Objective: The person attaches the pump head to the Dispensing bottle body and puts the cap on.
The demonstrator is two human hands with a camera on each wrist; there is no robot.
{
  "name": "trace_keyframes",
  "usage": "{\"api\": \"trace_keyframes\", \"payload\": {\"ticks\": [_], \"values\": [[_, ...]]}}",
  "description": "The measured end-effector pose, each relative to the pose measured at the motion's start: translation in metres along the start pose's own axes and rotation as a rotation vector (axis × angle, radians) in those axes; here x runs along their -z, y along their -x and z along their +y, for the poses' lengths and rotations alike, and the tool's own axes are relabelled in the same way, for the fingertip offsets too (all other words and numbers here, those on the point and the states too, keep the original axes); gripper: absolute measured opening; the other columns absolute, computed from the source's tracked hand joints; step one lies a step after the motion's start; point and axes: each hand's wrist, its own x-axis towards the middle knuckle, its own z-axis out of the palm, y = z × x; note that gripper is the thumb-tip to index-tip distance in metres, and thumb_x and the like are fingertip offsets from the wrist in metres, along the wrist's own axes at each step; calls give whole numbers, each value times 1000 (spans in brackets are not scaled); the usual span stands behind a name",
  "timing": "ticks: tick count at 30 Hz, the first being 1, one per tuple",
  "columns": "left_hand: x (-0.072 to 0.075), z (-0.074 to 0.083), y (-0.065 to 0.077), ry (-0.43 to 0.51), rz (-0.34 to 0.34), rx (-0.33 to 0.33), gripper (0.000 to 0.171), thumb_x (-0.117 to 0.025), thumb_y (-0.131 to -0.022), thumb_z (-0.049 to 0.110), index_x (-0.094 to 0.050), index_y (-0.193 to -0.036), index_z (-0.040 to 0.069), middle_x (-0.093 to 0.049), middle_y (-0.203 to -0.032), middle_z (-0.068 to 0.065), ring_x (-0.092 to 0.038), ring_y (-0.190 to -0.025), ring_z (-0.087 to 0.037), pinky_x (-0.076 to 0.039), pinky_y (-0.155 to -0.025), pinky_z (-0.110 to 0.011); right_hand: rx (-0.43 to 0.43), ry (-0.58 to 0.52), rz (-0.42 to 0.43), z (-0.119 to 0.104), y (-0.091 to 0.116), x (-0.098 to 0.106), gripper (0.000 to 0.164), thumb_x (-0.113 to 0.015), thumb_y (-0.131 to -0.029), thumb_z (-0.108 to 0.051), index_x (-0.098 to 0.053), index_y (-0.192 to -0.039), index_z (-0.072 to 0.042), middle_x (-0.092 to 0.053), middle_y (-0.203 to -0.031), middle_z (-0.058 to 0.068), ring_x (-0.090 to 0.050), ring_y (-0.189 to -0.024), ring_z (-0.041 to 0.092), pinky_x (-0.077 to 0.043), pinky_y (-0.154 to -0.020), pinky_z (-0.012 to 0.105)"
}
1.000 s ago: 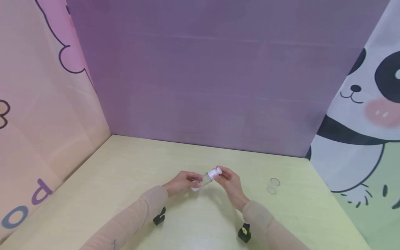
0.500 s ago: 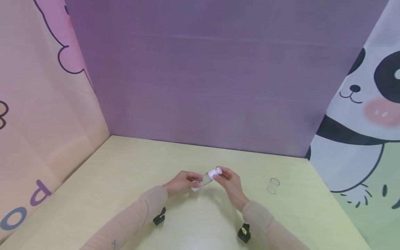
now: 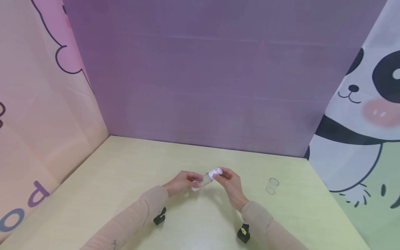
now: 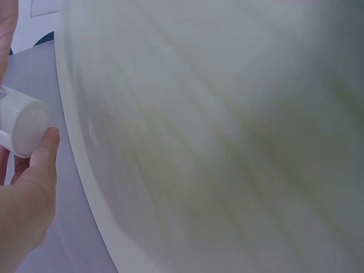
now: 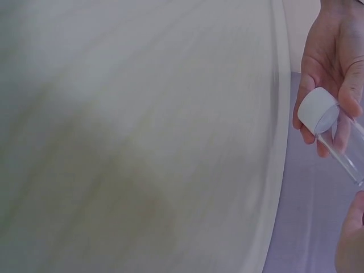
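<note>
Above the table a clear cylindrical bottle (image 3: 205,180) with white parts at both ends is held tilted, its right end higher. My left hand (image 3: 183,180) grips the lower end, where a white cap-like piece (image 5: 318,108) shows in the right wrist view. At the upper end, my right hand (image 3: 232,186) pinches the white top part (image 3: 214,173) between thumb and fingers. The left wrist view shows the bottle's round white end (image 4: 31,128) beside the left fingers (image 4: 48,151). Part of the bottle is cut off at the edge of both wrist views.
A small clear cylinder (image 3: 272,186), like a transparent cap, stands on the pale table (image 3: 150,152) to the right of the hands. Behind rises a purple backdrop (image 3: 200,86). Printed panels flank the table, one with a panda (image 3: 353,146). Black mounts (image 3: 243,233) hang under the wrists.
The background and the clear cylinder have shifted slightly left in the head view. Both hands keep their hold on the bottle, almost without moving.
</note>
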Motion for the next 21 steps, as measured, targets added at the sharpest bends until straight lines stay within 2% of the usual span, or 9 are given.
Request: {"api": "trace_keyframes", "payload": {"ticks": [11,21], "values": [[0,-2,0,19,-15,-4,35,-63,-85,18,-59,-118,8,-57,-121,-11,-55,-101,-18,-49,-85,-31,-23,6,17,1,0,0,43,-74,-74,-23,-57,-112,-8,-63,-101,4,-57,-92,13,-45,-90,34],[-1,1,0,14,-18,-18,36,-63,-85,17,-58,-119,7,-57,-121,-12,-56,-100,-18,-49,-85,-31,-25,18,15,1,-1,1,46,-75,-73,-28,-57,-110,-8,-63,-102,4,-57,-93,14,-44,-90,34]]}}
